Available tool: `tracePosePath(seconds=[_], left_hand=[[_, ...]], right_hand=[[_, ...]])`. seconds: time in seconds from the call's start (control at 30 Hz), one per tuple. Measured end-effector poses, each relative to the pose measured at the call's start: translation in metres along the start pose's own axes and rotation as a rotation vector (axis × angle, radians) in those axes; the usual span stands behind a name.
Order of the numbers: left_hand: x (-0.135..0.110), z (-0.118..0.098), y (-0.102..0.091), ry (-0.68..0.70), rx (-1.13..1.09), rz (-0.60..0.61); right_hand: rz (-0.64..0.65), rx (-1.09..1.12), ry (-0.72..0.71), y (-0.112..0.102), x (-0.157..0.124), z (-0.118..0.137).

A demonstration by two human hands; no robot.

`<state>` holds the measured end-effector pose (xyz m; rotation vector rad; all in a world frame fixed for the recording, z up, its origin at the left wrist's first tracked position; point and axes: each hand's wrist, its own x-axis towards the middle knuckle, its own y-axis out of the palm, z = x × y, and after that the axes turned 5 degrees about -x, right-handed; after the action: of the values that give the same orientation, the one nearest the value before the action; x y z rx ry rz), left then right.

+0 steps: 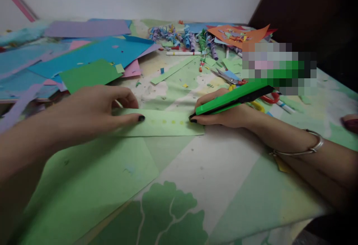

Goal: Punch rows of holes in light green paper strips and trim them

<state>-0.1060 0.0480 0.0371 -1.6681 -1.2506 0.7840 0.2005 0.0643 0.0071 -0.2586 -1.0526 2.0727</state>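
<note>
My left hand (103, 105) pinches the left part of a light green paper strip (167, 130), thumb on top and fingers curled at its upper edge. A row of several yellow dots (173, 122) runs along the strip. My right hand (220, 112) grips a green and black highlighter (223, 101), its tip down at the strip's right end beside the last dots. Beneath my left forearm lies a larger light green sheet (112, 178). The highlighter's far end is behind a pixelated patch.
Coloured papers, among them a blue sheet (103, 56) and a green sheet (89, 74), pile up at the left. Curled paper pieces (187, 38), scissors (228, 77) and an orange sheet (237, 36) lie farther back. Another fingertip (351, 123) shows at the right edge.
</note>
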Motion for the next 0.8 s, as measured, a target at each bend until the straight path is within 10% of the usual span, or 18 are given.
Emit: tracePosePath(seconds=[0.47,0.8], left_hand=[[0.004,-0.032,0.047,0.608,0.1,0.075],[0.002,-0.034,0.053,0.632,0.157,0.061]], right_hand=[[0.064,0.032,0.056,-0.002,0.002,0.005],[0.049,0.035,0.034,-0.003,0.003,0.006]])
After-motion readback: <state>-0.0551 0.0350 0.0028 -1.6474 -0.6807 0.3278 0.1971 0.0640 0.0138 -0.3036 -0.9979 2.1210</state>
